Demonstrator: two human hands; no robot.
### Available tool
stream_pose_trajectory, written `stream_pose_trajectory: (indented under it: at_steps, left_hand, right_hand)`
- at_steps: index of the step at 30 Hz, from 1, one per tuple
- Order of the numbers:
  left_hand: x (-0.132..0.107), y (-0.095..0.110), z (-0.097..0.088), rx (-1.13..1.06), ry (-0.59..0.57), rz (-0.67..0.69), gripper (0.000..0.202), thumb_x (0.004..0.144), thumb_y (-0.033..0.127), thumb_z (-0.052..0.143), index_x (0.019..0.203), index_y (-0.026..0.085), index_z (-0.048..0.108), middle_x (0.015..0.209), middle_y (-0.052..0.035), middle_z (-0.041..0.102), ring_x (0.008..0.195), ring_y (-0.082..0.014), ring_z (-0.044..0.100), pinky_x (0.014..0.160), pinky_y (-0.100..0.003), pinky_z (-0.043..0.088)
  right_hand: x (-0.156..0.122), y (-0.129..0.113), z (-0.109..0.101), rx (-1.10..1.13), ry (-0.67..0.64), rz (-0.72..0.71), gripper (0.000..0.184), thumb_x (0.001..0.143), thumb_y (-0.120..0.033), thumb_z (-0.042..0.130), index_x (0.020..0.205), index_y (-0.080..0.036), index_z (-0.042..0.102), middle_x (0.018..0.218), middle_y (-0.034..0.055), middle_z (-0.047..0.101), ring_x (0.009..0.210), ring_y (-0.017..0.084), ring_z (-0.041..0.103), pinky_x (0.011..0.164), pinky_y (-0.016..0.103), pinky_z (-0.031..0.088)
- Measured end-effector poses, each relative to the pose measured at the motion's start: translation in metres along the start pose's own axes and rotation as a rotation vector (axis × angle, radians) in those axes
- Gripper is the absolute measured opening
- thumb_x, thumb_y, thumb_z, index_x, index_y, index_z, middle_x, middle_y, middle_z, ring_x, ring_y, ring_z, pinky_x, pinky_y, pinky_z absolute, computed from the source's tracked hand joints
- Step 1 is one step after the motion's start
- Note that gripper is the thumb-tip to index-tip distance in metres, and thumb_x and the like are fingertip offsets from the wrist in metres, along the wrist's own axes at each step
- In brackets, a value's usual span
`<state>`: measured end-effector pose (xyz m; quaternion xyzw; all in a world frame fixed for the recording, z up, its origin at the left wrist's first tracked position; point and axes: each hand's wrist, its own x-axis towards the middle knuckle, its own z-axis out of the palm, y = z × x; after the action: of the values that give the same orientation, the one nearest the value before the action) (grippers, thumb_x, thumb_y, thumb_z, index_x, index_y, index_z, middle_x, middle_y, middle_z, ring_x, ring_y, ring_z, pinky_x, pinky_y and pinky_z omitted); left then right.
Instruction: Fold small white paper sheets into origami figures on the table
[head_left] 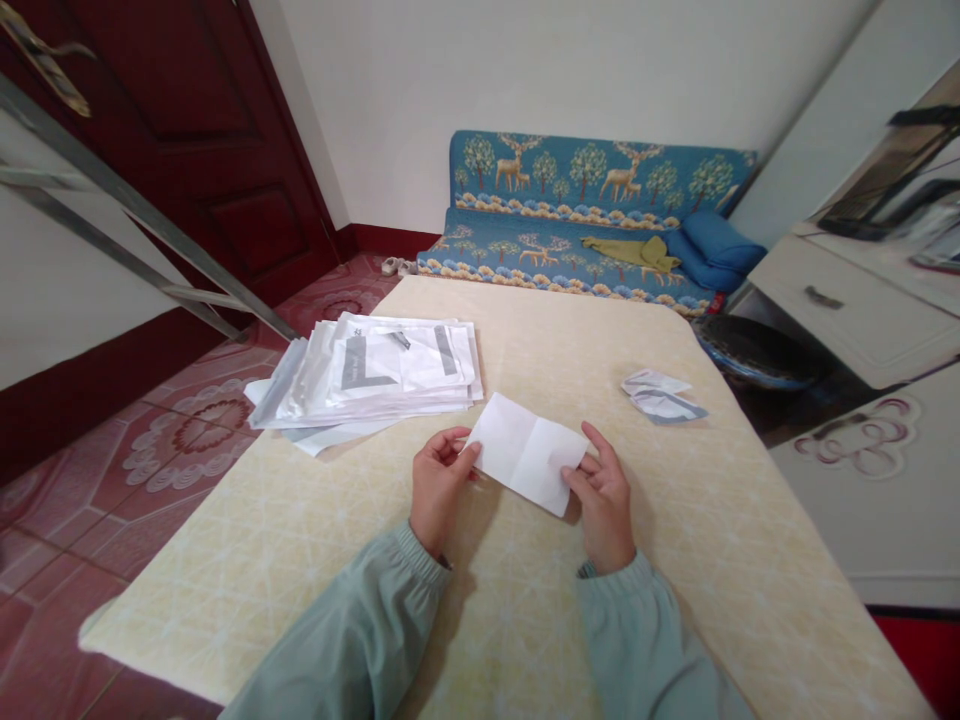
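A folded white sheet of paper (529,450) with a crease down its middle is held just above the pale yellow table (675,560). My left hand (437,483) pinches the sheet's left end between thumb and fingers. My right hand (604,497) grips its right end the same way. Both arms wear light green sleeves.
A stack of white sheets printed with grey letters (375,375) lies at the table's left, overhanging the edge. A small folded paper piece (661,394) rests at the right. Beyond the table are a blue deer-patterned sofa (585,220), a dark red door (187,130) and a white cabinet (862,310).
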<state>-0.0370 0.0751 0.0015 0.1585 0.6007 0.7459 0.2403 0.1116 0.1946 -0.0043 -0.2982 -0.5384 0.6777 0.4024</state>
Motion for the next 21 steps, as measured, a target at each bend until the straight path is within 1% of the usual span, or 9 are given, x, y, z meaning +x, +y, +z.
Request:
stream_pose_trajectory:
  at_steps: [3,8,10,12,13,15,18,19,21]
  left_hand:
    - [0.003,-0.002,-0.003,0.053,-0.029,0.019,0.039,0.067,0.029,0.075,0.099,0.014,0.06,0.065,0.0043,0.056,0.051,-0.0062,0.052,0.05,-0.017,0.043]
    - [-0.001,-0.001,-0.001,0.121,-0.186,0.021,0.052,0.066,0.026,0.076,0.112,0.016,0.055,0.063,0.0062,0.053,0.053,-0.0064,0.052,0.051,-0.016,0.042]
    - [-0.004,0.002,0.0,0.107,-0.246,0.024,0.052,0.074,0.032,0.071,0.12,0.016,0.052,0.06,0.0064,0.052,0.051,-0.0075,0.051,0.049,-0.017,0.042]
    - [-0.006,0.004,-0.001,0.07,-0.258,0.031,0.05,0.083,0.039,0.06,0.127,0.016,0.048,0.062,0.0037,0.055,0.052,-0.0088,0.052,0.05,-0.019,0.044]
    - [-0.006,0.005,-0.001,0.054,-0.248,0.041,0.05,0.086,0.039,0.056,0.129,0.017,0.047,0.069,0.0011,0.059,0.054,-0.0092,0.054,0.051,-0.02,0.045]
    - [-0.006,0.006,-0.003,0.056,-0.245,0.075,0.051,0.086,0.037,0.057,0.133,0.021,0.044,0.094,-0.0053,0.063,0.063,-0.0097,0.058,0.055,-0.021,0.047]
    - [-0.005,0.008,-0.004,0.127,-0.345,0.15,0.063,0.079,0.031,0.067,0.136,0.029,0.041,0.128,-0.0099,0.052,0.086,-0.0141,0.061,0.064,-0.022,0.05]
    - [-0.006,0.009,-0.004,0.152,-0.39,0.175,0.065,0.077,0.03,0.069,0.136,0.031,0.042,0.134,-0.0102,0.048,0.094,-0.0163,0.06,0.068,-0.023,0.051]
    - [-0.007,0.012,-0.003,0.195,-0.477,0.224,0.058,0.076,0.03,0.071,0.13,0.03,0.051,0.139,-0.0106,0.043,0.107,-0.0209,0.056,0.074,-0.025,0.052]
  right_hand:
    - [0.003,0.002,-0.005,-0.04,0.054,-0.023,0.073,0.07,-0.024,0.069,0.136,-0.021,0.039,0.093,0.0048,0.07,0.077,0.017,0.066,0.066,0.027,0.051]
    - [0.009,0.006,-0.012,-0.118,0.205,-0.09,0.072,0.069,-0.027,0.073,0.134,-0.02,0.043,0.095,0.004,0.068,0.086,0.015,0.065,0.077,0.028,0.05]
    - [0.011,0.004,-0.016,-0.115,0.23,-0.05,0.071,0.067,-0.029,0.075,0.132,-0.02,0.047,0.094,0.0035,0.068,0.085,0.015,0.064,0.077,0.028,0.05]
    - [0.013,0.001,-0.021,-0.09,0.195,0.028,0.067,0.065,-0.032,0.077,0.127,-0.019,0.053,0.089,0.0027,0.069,0.081,0.015,0.064,0.073,0.026,0.049]
    - [0.014,-0.001,-0.023,-0.07,0.16,0.071,0.065,0.064,-0.034,0.077,0.124,-0.019,0.056,0.088,0.0025,0.069,0.079,0.014,0.064,0.07,0.025,0.049]
    - [0.015,-0.006,-0.026,-0.026,0.076,0.147,0.064,0.062,-0.035,0.079,0.121,-0.019,0.059,0.086,0.0021,0.07,0.075,0.014,0.064,0.066,0.024,0.049]
    - [0.013,-0.012,-0.027,-0.003,-0.033,0.201,0.066,0.062,-0.033,0.08,0.122,-0.02,0.058,0.085,0.0018,0.071,0.072,0.014,0.064,0.063,0.023,0.048]
    - [0.012,-0.013,-0.027,-0.013,-0.067,0.208,0.066,0.062,-0.033,0.08,0.123,-0.02,0.058,0.086,0.0019,0.071,0.071,0.014,0.064,0.061,0.023,0.048]
    - [0.011,-0.014,-0.025,-0.05,-0.131,0.217,0.063,0.063,-0.032,0.079,0.122,-0.02,0.059,0.086,0.0026,0.071,0.069,0.014,0.063,0.059,0.022,0.047]
